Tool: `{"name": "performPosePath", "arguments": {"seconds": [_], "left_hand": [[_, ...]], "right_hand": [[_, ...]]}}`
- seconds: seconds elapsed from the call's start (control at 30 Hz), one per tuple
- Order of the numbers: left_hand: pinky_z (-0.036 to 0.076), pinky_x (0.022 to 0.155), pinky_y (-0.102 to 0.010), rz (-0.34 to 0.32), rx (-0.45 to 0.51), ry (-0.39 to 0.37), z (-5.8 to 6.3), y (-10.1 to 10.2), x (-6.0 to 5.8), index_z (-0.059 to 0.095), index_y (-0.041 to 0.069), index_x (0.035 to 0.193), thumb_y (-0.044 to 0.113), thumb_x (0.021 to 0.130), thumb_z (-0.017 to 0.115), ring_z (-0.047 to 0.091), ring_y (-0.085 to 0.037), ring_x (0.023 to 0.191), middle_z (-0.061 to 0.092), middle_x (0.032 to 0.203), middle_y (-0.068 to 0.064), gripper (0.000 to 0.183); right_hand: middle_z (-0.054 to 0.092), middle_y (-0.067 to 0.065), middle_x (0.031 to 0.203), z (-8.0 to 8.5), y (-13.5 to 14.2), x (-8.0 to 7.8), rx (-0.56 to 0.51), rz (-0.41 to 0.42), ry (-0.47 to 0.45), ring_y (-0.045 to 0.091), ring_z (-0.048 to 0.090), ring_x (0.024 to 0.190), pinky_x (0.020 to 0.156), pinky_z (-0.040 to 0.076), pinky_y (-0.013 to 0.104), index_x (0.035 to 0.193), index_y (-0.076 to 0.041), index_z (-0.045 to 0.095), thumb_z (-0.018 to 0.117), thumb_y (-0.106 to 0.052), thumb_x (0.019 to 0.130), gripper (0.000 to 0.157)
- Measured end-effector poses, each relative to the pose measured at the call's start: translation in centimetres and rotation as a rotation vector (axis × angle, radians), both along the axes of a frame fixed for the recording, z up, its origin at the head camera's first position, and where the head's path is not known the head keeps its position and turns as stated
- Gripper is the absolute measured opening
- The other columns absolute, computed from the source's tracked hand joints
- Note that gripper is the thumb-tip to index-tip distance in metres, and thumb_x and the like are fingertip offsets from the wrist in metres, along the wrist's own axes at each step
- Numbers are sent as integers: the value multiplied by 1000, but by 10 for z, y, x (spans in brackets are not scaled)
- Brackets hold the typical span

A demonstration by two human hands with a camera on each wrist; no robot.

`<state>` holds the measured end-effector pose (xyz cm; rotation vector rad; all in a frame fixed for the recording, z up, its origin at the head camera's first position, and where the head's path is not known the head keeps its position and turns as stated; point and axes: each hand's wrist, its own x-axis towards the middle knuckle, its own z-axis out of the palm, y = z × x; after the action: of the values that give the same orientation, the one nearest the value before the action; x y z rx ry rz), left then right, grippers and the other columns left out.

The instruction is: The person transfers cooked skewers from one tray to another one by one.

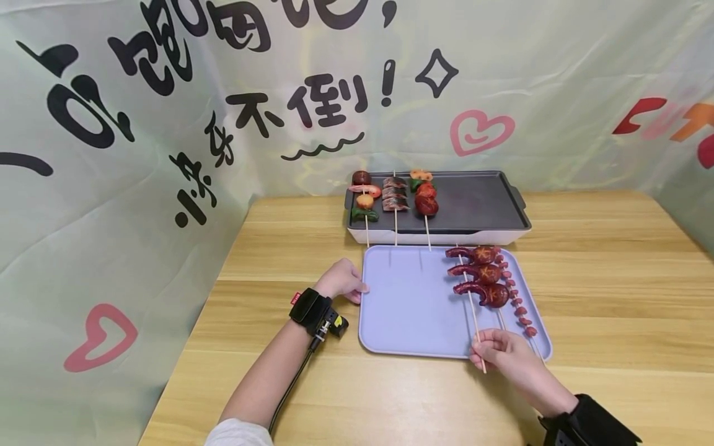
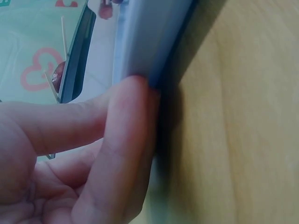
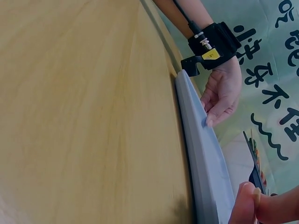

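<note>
My left hand (image 1: 343, 280) pinches the left rim of a lavender tray (image 1: 407, 310), with thumb and fingers at its edge in the left wrist view. At the tray's front right, my right hand (image 1: 507, 356) pinches the lower end of a wooden skewer (image 1: 473, 313) between thumb and fingers. Dark red octopus tentacles (image 1: 467, 271) are threaded on that skewer. Beside them lie scored brown mushrooms (image 1: 496, 296) on another stick, partly hidden by my right hand. A skewer of small reddish pieces (image 1: 517, 301) runs along the tray's right side.
Behind the tray stands a dark grill plate (image 1: 474, 198) on a white base. On its left lie a mixed skewer (image 1: 365, 201), a fish skewer (image 1: 395, 195) and a skewer with red pieces (image 1: 426, 204). A printed cloth (image 1: 357, 142) hangs behind the wooden table (image 1: 602, 297).
</note>
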<state>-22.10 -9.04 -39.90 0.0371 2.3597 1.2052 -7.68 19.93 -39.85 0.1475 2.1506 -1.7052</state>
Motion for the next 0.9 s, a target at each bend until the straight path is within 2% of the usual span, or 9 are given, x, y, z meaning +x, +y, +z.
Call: {"name": "performPosePath", "arguments": {"seconds": [0.6,0.9], "left_hand": [[56,51,-23,1,14,-4,-2,0,-1,66,-9,75,-3,79,67,56,-10,43,57,55,-7,7],[56,51,-22,-2,12,-4,-3,-1,-2,66,-9,75,-2,80,66,56,-10,44,58,57,-7,8]], "right_hand": [[61,6,77,-3,-1,-9,26,21,-11,12,60,69,65,56,25,103,17,48,50,-1,90,23],[63,8,74,1,2,-14,151,78,59,15,62,63,59,57,26,94,16,55,52,-4,90,21]]}}
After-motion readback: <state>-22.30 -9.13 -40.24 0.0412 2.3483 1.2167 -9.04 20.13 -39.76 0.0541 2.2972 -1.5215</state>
